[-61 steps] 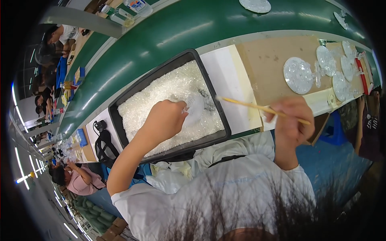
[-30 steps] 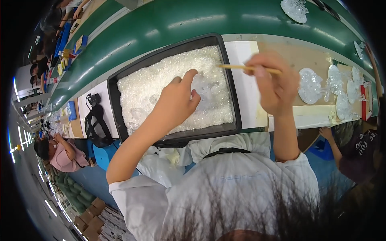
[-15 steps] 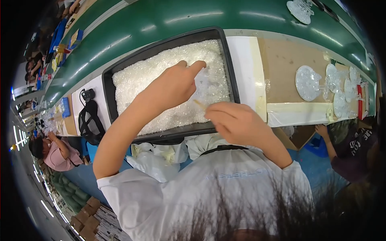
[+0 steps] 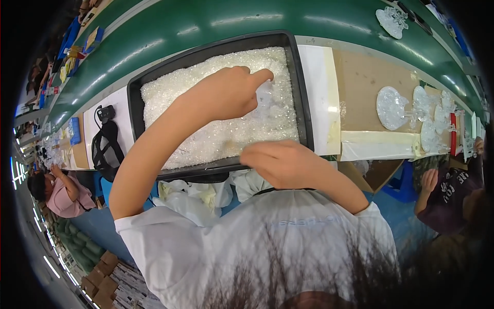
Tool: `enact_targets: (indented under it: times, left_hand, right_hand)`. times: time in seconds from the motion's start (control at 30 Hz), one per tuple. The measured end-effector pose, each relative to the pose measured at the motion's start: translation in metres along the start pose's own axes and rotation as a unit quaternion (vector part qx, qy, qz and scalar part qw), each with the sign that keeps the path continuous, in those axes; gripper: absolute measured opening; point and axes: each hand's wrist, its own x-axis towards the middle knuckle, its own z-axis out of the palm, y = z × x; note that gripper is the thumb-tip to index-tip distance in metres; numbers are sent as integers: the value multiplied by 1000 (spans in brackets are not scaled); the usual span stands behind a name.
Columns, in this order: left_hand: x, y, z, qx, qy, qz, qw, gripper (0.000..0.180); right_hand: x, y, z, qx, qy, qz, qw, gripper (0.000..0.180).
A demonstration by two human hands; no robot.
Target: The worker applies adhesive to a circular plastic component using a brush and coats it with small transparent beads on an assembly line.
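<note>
A black tray (image 4: 135, 110) full of glittering clear-white granules (image 4: 185, 82) lies before me. Over its right half is my left hand (image 4: 239, 93), fingers bent and index stretched out. The fingers curl at a clear, whitish piece (image 4: 264, 97) that barely stands out from the granules, so its shape is hard to read. My right hand (image 4: 278, 160) is closed above the near rim of the tray. From its fingertips a thin tan stick (image 4: 232, 146) points left, smeared by motion; its tip is blurred among the granules.
To the right, clear plastic discs (image 4: 392, 108) lie on brown cardboard (image 4: 360, 98). Another clear piece (image 4: 392, 22) rests on the green surface (image 4: 242, 18) beyond. A black strap with a small device (image 4: 107, 147) sits left of the tray. People sit at both sides.
My right hand has moved left with the stick, which now blurs over the granules. My left hand has shifted slightly up and right. The view has tilted a little.
</note>
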Motion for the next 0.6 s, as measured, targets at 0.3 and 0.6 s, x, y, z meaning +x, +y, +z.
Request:
enact_targets:
  times: [0.3, 0.6]
  left_hand:
    - [3, 1, -3, -24, -8, -2, 1000, 50]
    - [14, 0, -10, 66, -42, 10, 997, 16]
  right_hand:
    - [-7, 1, -7, -56, -1, 18, 998, 26]
    - [-16, 3, -37, -52, 82, 40, 994, 22]
